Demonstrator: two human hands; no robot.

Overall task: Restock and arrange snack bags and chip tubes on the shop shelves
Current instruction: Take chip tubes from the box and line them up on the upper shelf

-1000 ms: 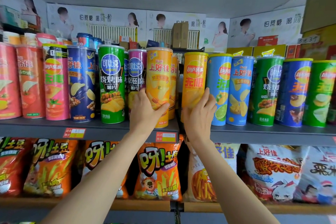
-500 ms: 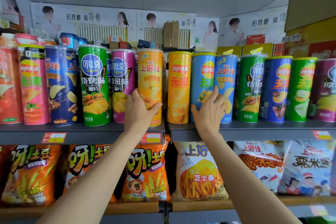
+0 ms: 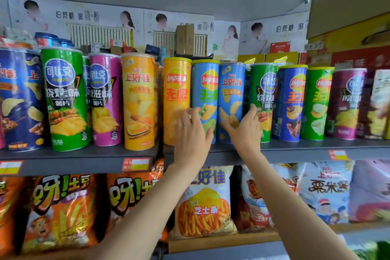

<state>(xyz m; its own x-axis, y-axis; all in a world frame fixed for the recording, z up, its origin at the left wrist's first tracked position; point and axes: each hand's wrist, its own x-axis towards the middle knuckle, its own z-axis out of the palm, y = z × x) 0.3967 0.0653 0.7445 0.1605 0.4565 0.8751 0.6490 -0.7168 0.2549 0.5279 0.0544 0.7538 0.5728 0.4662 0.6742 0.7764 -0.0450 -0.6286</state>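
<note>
A row of upright chip tubes stands on the grey upper shelf [image 3: 84, 163]. My left hand [image 3: 192, 133] is spread in front of the yellow Lay's tube [image 3: 176, 91] and the blue Lay's tube [image 3: 206, 91], fingertips at the gap between them, gripping nothing. My right hand [image 3: 244, 131], blurred, is spread over the lower part of the blue Oishi tube [image 3: 231, 86], its fingers reaching the green tube [image 3: 262, 88] beside it. To the left, an orange Oishi tube [image 3: 138, 101] stands apart from both hands.
More tubes stand left and right: a purple one [image 3: 105, 99], a green one [image 3: 63, 99], a dark blue one [image 3: 290, 101]. Snack bags fill the lower shelf: orange bags [image 3: 61, 211] and a cheese-stick bag [image 3: 202, 202]. Boxes and posters sit behind the tubes.
My left hand has let go of the orange Oishi tube and moved right to the Lay's tubes. My right hand has shifted right toward the green tube. The view has panned right.
</note>
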